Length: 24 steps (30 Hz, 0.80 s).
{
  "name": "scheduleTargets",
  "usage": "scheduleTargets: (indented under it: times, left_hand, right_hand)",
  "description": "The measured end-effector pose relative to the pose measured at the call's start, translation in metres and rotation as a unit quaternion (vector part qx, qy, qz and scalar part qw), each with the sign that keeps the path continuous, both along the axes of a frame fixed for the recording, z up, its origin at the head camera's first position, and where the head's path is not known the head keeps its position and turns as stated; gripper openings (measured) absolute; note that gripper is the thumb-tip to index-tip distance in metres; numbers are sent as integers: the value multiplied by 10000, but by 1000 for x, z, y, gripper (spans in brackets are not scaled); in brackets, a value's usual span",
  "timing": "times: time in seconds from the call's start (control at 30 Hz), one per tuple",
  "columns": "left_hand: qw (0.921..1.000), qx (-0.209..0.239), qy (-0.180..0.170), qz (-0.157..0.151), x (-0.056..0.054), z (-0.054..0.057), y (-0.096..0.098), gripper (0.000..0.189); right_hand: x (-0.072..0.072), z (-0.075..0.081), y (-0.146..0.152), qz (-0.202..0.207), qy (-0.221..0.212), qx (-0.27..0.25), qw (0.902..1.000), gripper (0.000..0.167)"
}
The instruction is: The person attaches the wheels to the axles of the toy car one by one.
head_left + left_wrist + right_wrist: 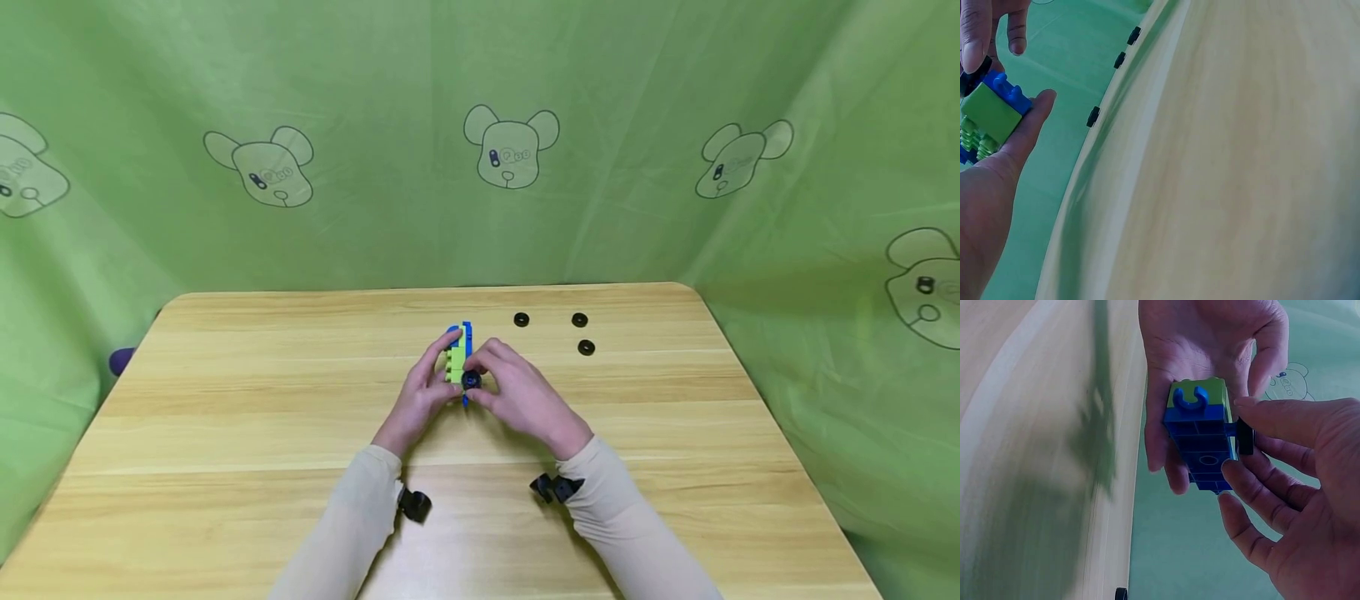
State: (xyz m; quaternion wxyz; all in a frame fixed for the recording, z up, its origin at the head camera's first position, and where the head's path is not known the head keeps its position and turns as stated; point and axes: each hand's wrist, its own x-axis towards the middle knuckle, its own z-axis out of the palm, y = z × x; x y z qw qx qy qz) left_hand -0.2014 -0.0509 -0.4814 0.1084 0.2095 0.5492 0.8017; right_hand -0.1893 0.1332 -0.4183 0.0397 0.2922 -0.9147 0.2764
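Above the table, my left hand (418, 398) grips a toy block vehicle (457, 363) made of light green bricks on a blue base. In the right wrist view the blue base (1200, 444) faces the camera, and a C-shaped blue hook (1190, 400) sticks out at its near end. Thumb and fingers of my right hand (521, 396) pinch a black wheel (1245, 436) at the vehicle's side, where a short blue axle stub meets it. The left wrist view shows green studs (979, 139) on the vehicle and the left thumb along its side.
Three black tyre rings lie beyond my right hand: one ring (521, 319) nearer the middle, another ring (580, 320) and a third ring (587, 347) farther right. Behind the wooden table (262, 400) hangs a green curtain (390, 208). Something purple (122, 361) shows past the left table edge.
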Motion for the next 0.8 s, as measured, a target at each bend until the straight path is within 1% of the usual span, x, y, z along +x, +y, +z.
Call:
scheduleTargets:
  times: [0.27, 0.43, 0.5, 0.57, 0.67, 0.8]
  left_hand:
    - [9998, -48, -136, 168, -1, -1, 1, 72]
    - [9996, -45, -148, 253, 0, 0, 0, 73]
    - [9994, -41, -155, 301, 0, 1, 0, 73]
    - [9992, -10, -186, 351, 0, 2, 0, 74]
    - [9989, 10, -218, 425, 0, 4, 0, 73]
    - [9987, -4, -145, 482, 0, 4, 0, 71]
  right_hand:
    - [0, -1, 0, -6, -159, -84, 9998, 32]
    - [0, -1, 4, -22, -447, -453, 9980, 37]
    - [-1, -2, 6, -60, -592, -703, 9957, 33]
    - [-2, -4, 7, -138, -751, -914, 9929, 24]
    - [-4, -6, 6, -274, -1071, -1215, 9864, 15]
    - [-5, -10, 4, -394, -1536, -1442, 9767, 16]
